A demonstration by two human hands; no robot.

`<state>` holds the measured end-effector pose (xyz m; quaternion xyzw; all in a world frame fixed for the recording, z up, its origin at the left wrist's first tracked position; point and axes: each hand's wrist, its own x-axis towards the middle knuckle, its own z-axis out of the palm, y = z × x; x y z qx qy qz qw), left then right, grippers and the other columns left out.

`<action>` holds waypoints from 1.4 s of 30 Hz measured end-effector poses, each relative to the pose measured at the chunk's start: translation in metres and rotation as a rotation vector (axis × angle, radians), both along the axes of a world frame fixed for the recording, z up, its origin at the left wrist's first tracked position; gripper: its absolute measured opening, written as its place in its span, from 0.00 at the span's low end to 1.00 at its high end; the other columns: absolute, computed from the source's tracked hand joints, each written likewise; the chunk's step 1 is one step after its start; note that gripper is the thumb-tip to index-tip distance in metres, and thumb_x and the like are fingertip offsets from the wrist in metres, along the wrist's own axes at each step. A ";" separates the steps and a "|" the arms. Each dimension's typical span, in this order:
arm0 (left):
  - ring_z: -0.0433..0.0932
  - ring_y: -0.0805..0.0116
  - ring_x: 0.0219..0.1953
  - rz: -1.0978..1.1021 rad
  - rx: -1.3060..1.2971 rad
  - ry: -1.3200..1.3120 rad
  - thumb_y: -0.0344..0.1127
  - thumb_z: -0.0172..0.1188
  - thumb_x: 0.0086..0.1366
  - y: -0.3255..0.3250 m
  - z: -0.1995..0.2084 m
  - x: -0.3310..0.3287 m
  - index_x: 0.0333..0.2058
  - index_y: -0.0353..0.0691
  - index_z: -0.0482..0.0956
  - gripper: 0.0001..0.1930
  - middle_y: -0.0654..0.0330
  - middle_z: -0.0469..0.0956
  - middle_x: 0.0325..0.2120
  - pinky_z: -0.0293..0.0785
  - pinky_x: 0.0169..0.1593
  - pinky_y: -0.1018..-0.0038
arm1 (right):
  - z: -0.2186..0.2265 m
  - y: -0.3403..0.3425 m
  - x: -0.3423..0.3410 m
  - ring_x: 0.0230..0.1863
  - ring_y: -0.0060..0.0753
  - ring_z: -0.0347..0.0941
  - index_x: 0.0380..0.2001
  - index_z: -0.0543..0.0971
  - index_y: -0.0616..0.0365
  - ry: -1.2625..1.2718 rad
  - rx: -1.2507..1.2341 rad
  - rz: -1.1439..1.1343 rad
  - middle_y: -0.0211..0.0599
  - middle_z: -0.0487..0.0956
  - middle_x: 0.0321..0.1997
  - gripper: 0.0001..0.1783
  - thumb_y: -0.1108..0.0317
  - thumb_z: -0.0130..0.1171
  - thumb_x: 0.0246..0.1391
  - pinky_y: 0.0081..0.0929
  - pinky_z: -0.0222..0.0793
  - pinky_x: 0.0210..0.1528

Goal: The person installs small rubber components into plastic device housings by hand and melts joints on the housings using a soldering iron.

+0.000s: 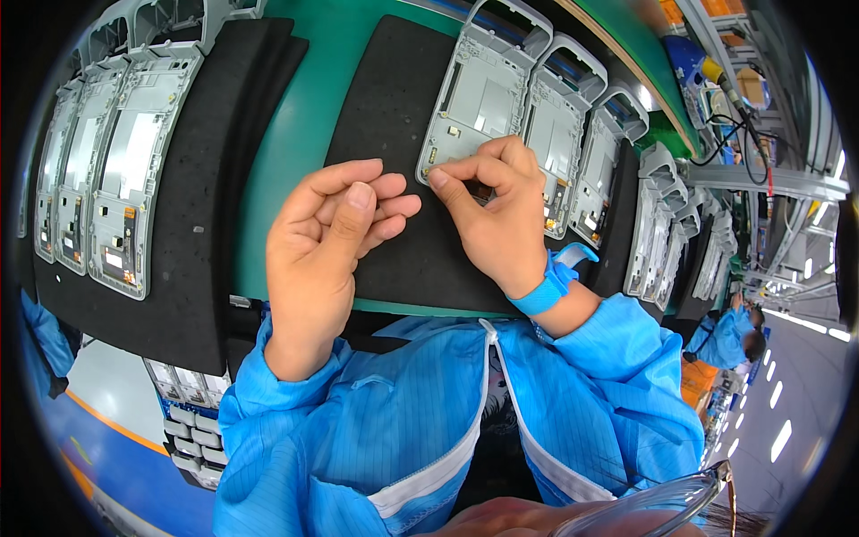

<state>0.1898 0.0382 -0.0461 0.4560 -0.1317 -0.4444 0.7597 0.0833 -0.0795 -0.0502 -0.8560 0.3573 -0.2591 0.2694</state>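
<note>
In front of me a grey plastic housing lies on a black foam mat, its raised frame end pointing away. My right hand is over the near end of this housing. Its thumb and index finger are pinched together at the near left corner; whatever may be between them is hidden. A blue strap circles the right wrist. To the left, my left hand hovers above the mat with its palm turned up. Its fingers are loosely curled and apart, and nothing shows in them.
Two similar housings stand alongside to the right, with several more further along. On the left, another black mat bears three housings. Green table surface shows between the mats. A co-worker is at the far right.
</note>
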 end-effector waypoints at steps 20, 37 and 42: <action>0.75 0.67 0.37 0.065 0.024 -0.050 0.32 0.49 0.61 -0.002 -0.009 -0.002 0.43 0.33 0.68 0.13 0.54 0.73 0.35 0.73 0.40 0.80 | 0.004 0.016 -0.007 0.34 0.31 0.65 0.23 0.75 0.53 0.134 -0.578 0.260 0.30 0.70 0.28 0.08 0.63 0.58 0.36 0.36 0.55 0.39; 0.60 0.80 0.21 0.109 -0.172 0.031 0.28 0.42 0.60 -0.006 -0.010 -0.002 0.34 0.34 0.67 0.06 0.65 0.64 0.21 0.57 0.23 0.85 | 0.123 -0.199 -0.114 0.29 0.28 0.66 0.39 0.69 0.59 -0.843 0.748 -0.500 0.35 0.70 0.34 0.19 0.54 0.49 0.52 0.26 0.64 0.31; 0.56 0.81 0.17 0.132 -0.174 0.052 0.27 0.41 0.60 0.000 -0.009 -0.002 0.31 0.35 0.66 0.05 0.65 0.61 0.17 0.53 0.19 0.85 | 0.113 -0.279 -0.103 0.22 0.26 0.65 0.39 0.66 0.59 -1.048 0.535 -0.811 0.33 0.69 0.27 0.24 0.50 0.51 0.50 0.23 0.60 0.19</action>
